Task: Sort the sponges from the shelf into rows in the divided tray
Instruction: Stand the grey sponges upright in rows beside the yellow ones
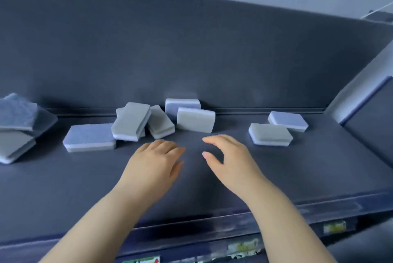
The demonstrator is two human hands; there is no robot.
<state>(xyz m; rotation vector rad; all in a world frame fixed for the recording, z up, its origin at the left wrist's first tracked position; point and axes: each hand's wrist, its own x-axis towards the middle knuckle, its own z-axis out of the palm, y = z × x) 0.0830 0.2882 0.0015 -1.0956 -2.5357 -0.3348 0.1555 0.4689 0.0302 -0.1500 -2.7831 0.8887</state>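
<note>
Here, shelf (297, 169) strewn with sponges (195, 119), left hand (153, 160) and right hand (231, 158) over it, both grips released

— Sponges on the shelf (212, 177), what's there?

— Far left: pile (14, 126), several stacked askew, blue scrub face on top, partly cut off at the edge. Next to it: flat sponge (89, 137), blue face up, grey layer below.

— Middle?

— Centre-left: tilted pair (130, 121), grey faces up, white and blue beneath, propped against each other, the left one touching the flat sponge's right end. Rear: back sponge (182, 105), on edge at the wall. In front of that: leaning sponge (195, 119), grey face forward, resting against it.

— Right?

— Well apart from the rest: grey-top sponge (270, 134), flat. Just behind and right of it: blue-top sponge (288, 121), flat.
</note>
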